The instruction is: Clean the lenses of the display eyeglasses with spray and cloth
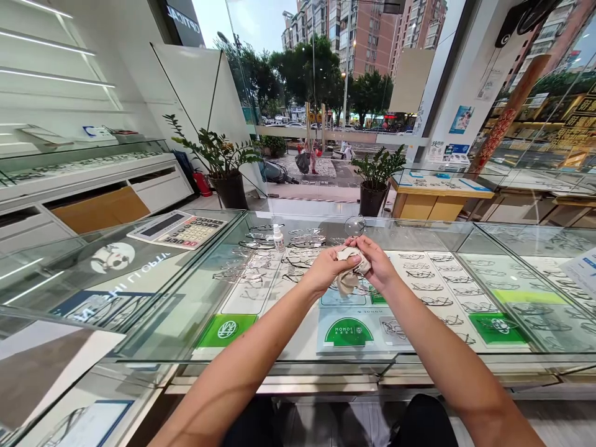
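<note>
A crumpled beige cloth [347,282] is bunched between my two hands, above the glass counter. My left hand [323,270] is closed on the cloth, thumb pressed over it. My right hand [378,264] is closed at the cloth's other side, with its fingertips at a pair of thin-rimmed eyeglasses [355,225]. One round lens sticks up beyond my fingers; the rest of the frame is hidden by the cloth and my hands. A small white spray bottle [278,238] stands upright on the counter to the left of my hands, near several loose spectacle frames [246,273].
The glass display counter [298,355] holds rows of spectacle frames and green cards. A large calculator [177,230] lies on the left counter. Beyond stand two potted plants [231,189] [372,197], a wooden cabinet [435,202] and glass doors onto a street.
</note>
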Demonstrator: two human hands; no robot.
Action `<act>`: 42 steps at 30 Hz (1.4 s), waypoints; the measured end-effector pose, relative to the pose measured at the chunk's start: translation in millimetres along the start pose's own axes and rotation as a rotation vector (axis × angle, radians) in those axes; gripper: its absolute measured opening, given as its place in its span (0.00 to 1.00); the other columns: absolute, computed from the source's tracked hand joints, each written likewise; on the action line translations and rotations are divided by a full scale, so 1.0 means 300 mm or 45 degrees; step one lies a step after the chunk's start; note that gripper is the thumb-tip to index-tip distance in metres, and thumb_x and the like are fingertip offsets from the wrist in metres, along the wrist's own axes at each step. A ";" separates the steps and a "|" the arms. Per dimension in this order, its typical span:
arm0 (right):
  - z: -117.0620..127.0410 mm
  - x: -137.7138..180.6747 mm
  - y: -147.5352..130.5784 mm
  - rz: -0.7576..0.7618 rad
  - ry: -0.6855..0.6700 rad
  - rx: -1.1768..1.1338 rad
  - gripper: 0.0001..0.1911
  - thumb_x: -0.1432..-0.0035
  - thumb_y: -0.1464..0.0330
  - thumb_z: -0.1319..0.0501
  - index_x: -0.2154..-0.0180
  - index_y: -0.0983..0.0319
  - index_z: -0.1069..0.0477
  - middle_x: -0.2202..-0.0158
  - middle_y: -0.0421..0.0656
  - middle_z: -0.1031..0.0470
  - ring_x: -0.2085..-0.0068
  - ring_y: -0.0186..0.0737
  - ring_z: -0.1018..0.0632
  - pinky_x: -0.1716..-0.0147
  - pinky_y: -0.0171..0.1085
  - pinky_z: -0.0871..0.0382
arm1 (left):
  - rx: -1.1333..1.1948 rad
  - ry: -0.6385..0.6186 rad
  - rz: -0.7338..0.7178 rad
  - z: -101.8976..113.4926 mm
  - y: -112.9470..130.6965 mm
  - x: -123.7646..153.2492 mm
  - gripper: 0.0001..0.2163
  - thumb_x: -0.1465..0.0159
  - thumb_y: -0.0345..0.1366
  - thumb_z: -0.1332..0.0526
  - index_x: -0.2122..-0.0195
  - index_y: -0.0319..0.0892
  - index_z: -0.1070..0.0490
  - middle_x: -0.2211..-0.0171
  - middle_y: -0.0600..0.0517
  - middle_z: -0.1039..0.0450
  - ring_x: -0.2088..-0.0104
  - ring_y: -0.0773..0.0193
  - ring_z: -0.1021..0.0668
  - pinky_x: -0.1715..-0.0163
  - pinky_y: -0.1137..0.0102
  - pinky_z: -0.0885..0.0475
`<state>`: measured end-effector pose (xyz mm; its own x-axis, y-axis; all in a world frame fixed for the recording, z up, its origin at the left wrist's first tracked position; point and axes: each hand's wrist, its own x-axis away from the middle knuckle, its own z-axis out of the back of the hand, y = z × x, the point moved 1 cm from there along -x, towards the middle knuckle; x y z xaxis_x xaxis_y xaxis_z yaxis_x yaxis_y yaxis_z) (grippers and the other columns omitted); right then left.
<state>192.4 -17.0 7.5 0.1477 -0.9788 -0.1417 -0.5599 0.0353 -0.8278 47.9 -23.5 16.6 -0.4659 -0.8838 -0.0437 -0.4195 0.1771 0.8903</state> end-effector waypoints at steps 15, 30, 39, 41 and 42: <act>-0.009 0.010 -0.006 -0.035 -0.032 0.061 0.17 0.52 0.55 0.21 0.71 0.58 0.20 0.63 0.40 0.20 0.63 0.35 0.23 0.62 0.33 0.29 | 0.005 -0.065 0.080 0.013 -0.002 -0.004 0.28 0.58 0.48 0.15 0.64 0.34 0.19 0.68 0.50 0.21 0.68 0.67 0.24 0.63 0.71 0.33; -0.005 0.009 -0.009 -0.049 -0.038 0.018 0.14 0.50 0.58 0.22 0.72 0.59 0.21 0.63 0.40 0.21 0.62 0.36 0.24 0.61 0.34 0.29 | -0.019 -0.152 0.145 0.024 0.006 0.001 0.24 0.54 0.45 0.16 0.65 0.34 0.20 0.69 0.50 0.21 0.67 0.66 0.23 0.61 0.71 0.32; -0.009 0.014 -0.006 -0.090 -0.028 0.021 0.15 0.50 0.58 0.22 0.70 0.60 0.19 0.67 0.38 0.22 0.68 0.32 0.26 0.67 0.32 0.31 | 0.039 -0.111 0.193 0.022 0.006 -0.002 0.27 0.59 0.46 0.14 0.66 0.34 0.20 0.70 0.49 0.20 0.69 0.65 0.22 0.62 0.70 0.31; -0.012 0.015 -0.006 -0.091 -0.023 0.023 0.15 0.51 0.58 0.21 0.71 0.60 0.20 0.69 0.38 0.22 0.69 0.32 0.26 0.68 0.32 0.31 | 0.029 -0.102 0.196 0.022 0.005 -0.003 0.27 0.59 0.48 0.15 0.67 0.34 0.20 0.71 0.50 0.20 0.70 0.66 0.22 0.63 0.70 0.31; -0.013 0.016 -0.006 -0.090 -0.020 0.021 0.16 0.52 0.58 0.21 0.71 0.60 0.20 0.69 0.38 0.22 0.70 0.32 0.26 0.68 0.32 0.31 | 0.023 -0.100 0.193 0.022 0.005 -0.003 0.27 0.59 0.49 0.15 0.69 0.34 0.21 0.71 0.50 0.20 0.71 0.66 0.23 0.63 0.70 0.31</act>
<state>190.8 -22.4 10.3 0.1992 -0.9757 -0.0909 -0.5344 -0.0304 -0.8447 42.6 -19.7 14.9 -0.5841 -0.8099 0.0544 -0.3536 0.3141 0.8811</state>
